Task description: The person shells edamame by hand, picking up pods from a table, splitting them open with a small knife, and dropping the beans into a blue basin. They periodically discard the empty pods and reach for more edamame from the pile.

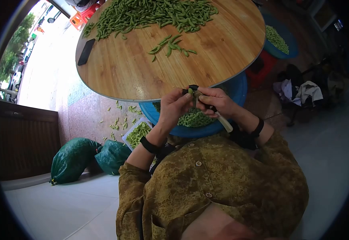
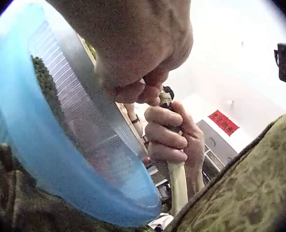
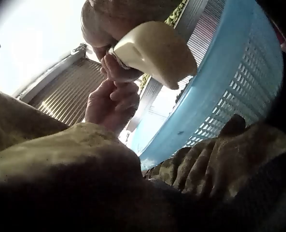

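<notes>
Over the near edge of the round wooden table (image 1: pixel 122 86), both hands meet. My left hand (image 1: pixel 173 107) pinches a green bean pod (image 1: pixel 190 91) between thumb and fingers. My right hand (image 1: pixel 221 102) grips a tool with a cream handle (image 1: pixel 225 124), its fingers curled round it. In the left wrist view the handle (image 2: pixel 178 186) points down from the fist, and a dark piece shows at the upper end by the left fingertips; the hands hide its working end. Below the hands sits a blue basket (image 1: pixel 236 105) with shelled green beans (image 1: pixel 195 119) in it.
A large heap of pods (image 1: pixel 142 18) and a few loose pods (image 1: pixel 170 46) lie on the table, with a flat black object (image 1: pixel 86 52) at its left edge. A white container (image 1: pixel 126 136), scattered pods and green bags (image 1: pixel 74 158) are on the floor; a blue basin (image 1: pixel 290 38) stands right.
</notes>
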Demonstrator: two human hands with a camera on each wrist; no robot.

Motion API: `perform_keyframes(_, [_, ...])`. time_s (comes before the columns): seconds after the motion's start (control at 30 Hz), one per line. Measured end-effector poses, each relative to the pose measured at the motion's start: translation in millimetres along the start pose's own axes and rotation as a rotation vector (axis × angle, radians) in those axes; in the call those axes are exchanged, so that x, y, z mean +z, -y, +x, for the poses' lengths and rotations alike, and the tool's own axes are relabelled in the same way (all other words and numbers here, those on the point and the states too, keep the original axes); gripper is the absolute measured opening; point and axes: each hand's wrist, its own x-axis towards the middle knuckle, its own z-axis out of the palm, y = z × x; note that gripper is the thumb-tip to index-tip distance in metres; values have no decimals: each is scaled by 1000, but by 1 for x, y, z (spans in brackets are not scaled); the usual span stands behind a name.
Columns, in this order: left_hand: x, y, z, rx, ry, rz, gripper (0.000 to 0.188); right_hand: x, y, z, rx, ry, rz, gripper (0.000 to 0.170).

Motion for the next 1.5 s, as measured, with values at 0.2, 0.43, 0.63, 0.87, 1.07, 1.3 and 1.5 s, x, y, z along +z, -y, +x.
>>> perform_keyframes(0.2, [0, 6, 0, 86, 5, -35, 8, 0, -3, 1, -35, 0, -100, 39])
perform_keyframes(0.43, [-2, 6, 5, 64, -7, -139, 5, 1, -5, 6, -95, -52, -162, 35])
perform_keyframes(0.63, [-7, 4, 4, -72, 186, -439, 6, -4, -3, 3, -155, 8, -306, 28])
perform_keyframes(0.87, [-1, 10, 6, -7, -4, -4, 15, -4, 8, 3, -39, -165, -543, 21])
perform_keyframes(1.07, [-1, 5, 3, 61, 47, 197, 12, -8, -8, 16, -49, -219, -497, 15])
perform_keyframes(1.3, [-82, -68, -80, 62, 308, 1484, 18, -19, 5, -3, -7, -326, -506, 17])
perform_keyframes(1.5, [-90, -95, -42, 320, 24, 1451, 17, -1, 12, 34, -465, -439, -1357, 18])
